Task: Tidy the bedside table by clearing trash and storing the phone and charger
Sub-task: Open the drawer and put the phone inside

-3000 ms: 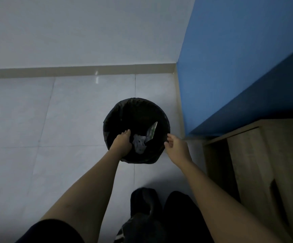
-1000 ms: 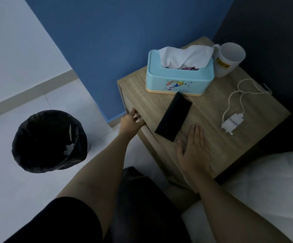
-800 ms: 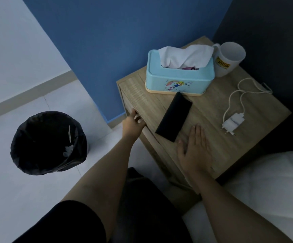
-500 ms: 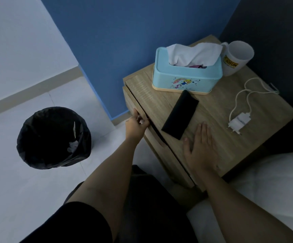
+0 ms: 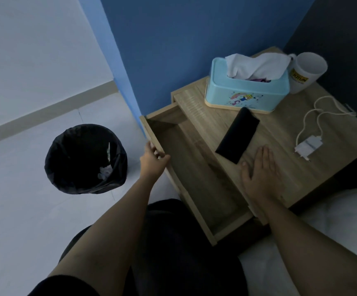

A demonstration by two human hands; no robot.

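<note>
The wooden bedside table has its top drawer pulled out, and nothing shows inside it. My left hand grips the drawer's front edge. My right hand lies flat on the tabletop, fingers apart, just below the black phone. The white charger with its coiled cable lies on the table's right side. A black-lined trash bin stands on the floor to the left, with crumpled paper inside.
A light-blue tissue box and a white mug stand at the back of the table against the blue wall. White bedding lies at the lower right. My dark-clothed legs are below the drawer.
I turned from the bin to the table. My left hand has pulled the drawer from shut to wide open. My right hand stays flat on the tabletop.
</note>
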